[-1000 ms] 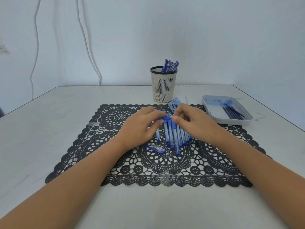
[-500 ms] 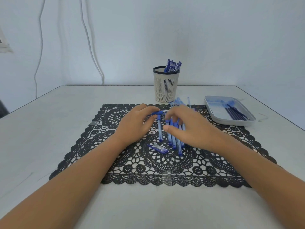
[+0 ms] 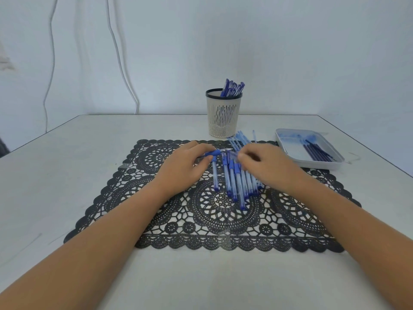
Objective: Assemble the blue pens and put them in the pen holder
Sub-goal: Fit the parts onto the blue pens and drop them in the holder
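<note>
Overall: two bare hands meet over the middle of a black lace mat [image 3: 156, 220] lying on a pale counter [image 3: 67, 175].
Left hand [image 3: 183, 168]: comes in from 7 o'clock, palm down, and its fingers [image 3: 201, 151] are curled round the barrel of one blue pen [image 3: 215, 152].
Pen in hand: lies almost level, with its dark blue grip showing past the fingertips and its tip pointing to 3 o'clock, toward the other hand.
Right hand [image 3: 268, 166]: comes in from 5 o'clock with its fingers [image 3: 242, 156] bent inward; the tips sit at a small pale-blue piece [image 3: 232, 155], but the blur hides whether they have hold of it.
Loose pens [image 3: 237, 182]: a bundle lies side by side at the mat's centre, running from 12 to 6 o'clock, partly under the right hand; one more lies just apart at 9 o'clock of the bundle.
Pale tubes [image 3: 239, 138]: several clear blue barrels fan out at the mat's 12 o'clock edge.
Pen holder [image 3: 223, 121]: a cream slotted cup with a dark rim stands upright on the counter, just past the mat at 12 o'clock, with capped blue pens [image 3: 232, 89] leaning inside it.
Tray [image 3: 290, 151]: a shallow white tray sits at 2 o'clock, touching the mat's corner, and holds thin dark refills [image 3: 317, 151].
Wall: pale, with white cables [image 3: 120, 63] hanging at 11 o'clock.
</note>
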`<state>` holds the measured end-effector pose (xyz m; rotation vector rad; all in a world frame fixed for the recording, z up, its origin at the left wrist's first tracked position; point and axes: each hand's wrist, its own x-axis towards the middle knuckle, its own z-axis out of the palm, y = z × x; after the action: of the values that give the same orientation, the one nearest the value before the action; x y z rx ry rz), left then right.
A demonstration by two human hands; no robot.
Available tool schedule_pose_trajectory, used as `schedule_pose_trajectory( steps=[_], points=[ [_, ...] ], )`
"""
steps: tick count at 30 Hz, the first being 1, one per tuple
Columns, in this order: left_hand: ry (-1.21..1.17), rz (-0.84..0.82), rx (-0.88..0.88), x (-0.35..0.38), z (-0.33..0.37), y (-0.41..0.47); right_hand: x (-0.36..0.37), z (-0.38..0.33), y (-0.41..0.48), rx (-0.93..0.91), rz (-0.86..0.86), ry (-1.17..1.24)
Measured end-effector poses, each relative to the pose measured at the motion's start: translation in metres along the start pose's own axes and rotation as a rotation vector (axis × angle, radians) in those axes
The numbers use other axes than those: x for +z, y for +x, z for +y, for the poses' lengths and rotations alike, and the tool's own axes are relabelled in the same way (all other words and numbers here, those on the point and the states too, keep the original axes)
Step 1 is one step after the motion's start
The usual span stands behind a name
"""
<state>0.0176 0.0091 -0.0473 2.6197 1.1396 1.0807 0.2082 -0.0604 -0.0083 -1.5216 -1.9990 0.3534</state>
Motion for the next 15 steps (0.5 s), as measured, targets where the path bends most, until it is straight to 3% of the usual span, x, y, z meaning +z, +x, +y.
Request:
schedule_pose_trajectory(
  steps=[3, 15],
  points=[
    [-0.024, -0.008, 0.009, 0.0, 0.001, -0.001, -0.007, 0.012, 0.005, 0.089, 0.169, 0.062],
    [-0.022, -0.014, 0.067, 0.0, 0.006, 0.0, -0.005, 0.018, 0.006, 0.079, 0.136, 0.053]
  ],
)
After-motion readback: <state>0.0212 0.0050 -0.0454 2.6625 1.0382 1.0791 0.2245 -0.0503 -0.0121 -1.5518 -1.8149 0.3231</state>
